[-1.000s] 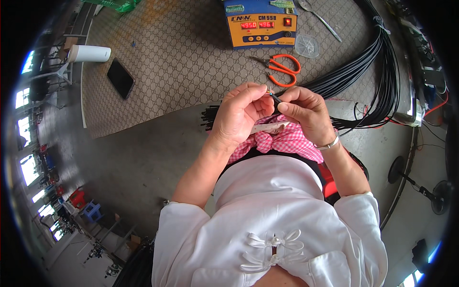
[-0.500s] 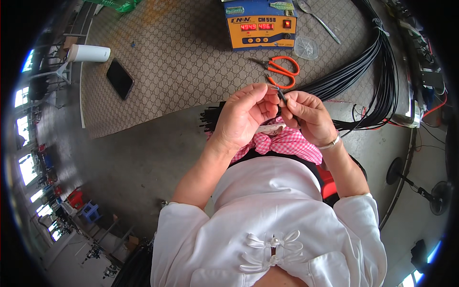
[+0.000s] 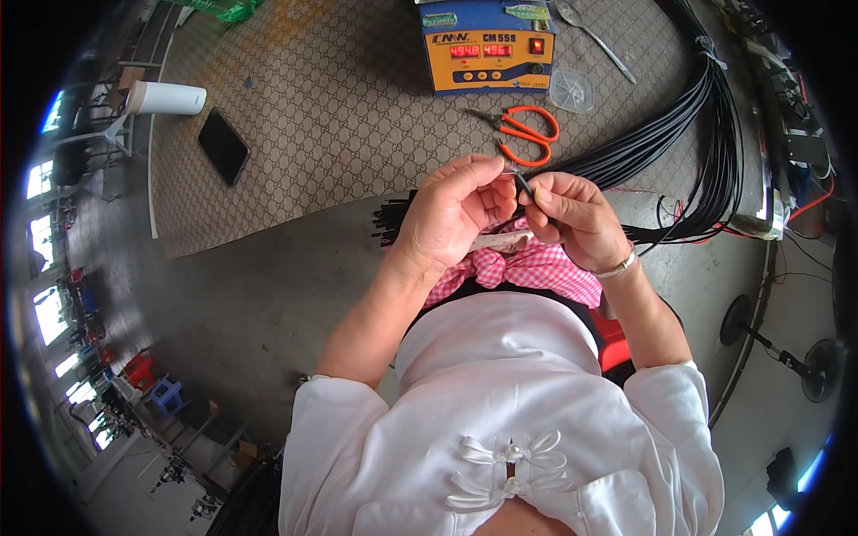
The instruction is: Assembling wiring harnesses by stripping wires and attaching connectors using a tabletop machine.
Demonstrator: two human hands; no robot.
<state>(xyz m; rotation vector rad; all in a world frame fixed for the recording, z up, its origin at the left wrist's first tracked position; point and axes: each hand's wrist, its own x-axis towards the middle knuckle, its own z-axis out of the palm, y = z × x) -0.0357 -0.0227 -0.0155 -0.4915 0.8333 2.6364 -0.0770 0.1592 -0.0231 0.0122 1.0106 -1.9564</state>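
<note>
**Hands and Cable End: Position Record**

Left hand (image 3: 451,210): fingers curled inward, thumb and fingertips closed in a narrow grip at the tip of a thin black cable (image 3: 524,188). What sits between the fingertips is too small to tell.

Right hand (image 3: 572,214): closed around the same cable just below its tip; the grip holds the cable upright and slightly tilted. A bracelet (image 3: 618,265) sits on the wrist.

The two grips touch at the fingertips, with the cable end between them. A pale flat strip (image 3: 500,239) shows just below both grips, against a pink checked cloth (image 3: 536,268) on the lap.

Beyond the grips, on the patterned mat (image 3: 340,116) of the tabletop:
- Orange-handled scissors (image 3: 523,134), just above the grips.
- An orange and blue bench unit (image 3: 487,49) with red displays, further above.
- A small clear dish (image 3: 570,89) and metal tweezers (image 3: 594,36), above and to the right.
- A dark phone (image 3: 223,146) and a white cylinder (image 3: 165,98), well apart to the upper left.

A thick bundle of black cables (image 3: 697,134) curves from the right of the grips toward the top edge. Cut cable ends (image 3: 393,219) lie just left of the left hand.
</note>
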